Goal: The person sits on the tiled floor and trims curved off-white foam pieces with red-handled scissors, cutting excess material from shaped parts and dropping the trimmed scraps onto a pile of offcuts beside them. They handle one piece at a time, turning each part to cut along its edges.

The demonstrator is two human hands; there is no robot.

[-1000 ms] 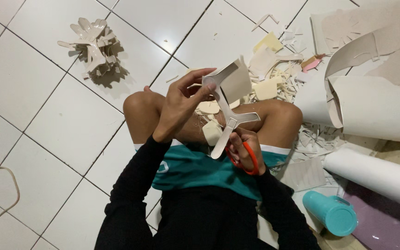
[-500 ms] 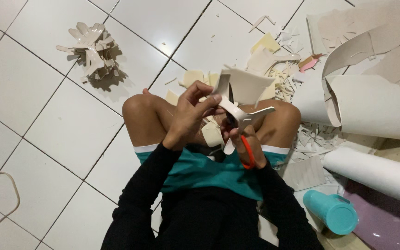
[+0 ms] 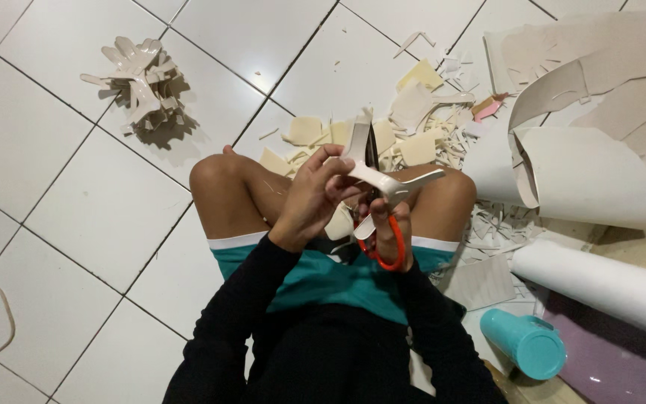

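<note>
Above the crossed legs, the left hand [image 3: 312,198] pinches a part-trimmed cream cutout [image 3: 383,178] while the right hand [image 3: 389,233] grips orange-handled scissors [image 3: 380,224] against it; finished shapes [image 3: 140,82] piled far left, uncut sheet [image 3: 585,176] right.

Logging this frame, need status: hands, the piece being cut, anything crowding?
Left hand pinches the cream cutout. Right hand works the orange-handled scissors, blades on it. Offcuts litter the floor past the knees; nothing blocks.
</note>
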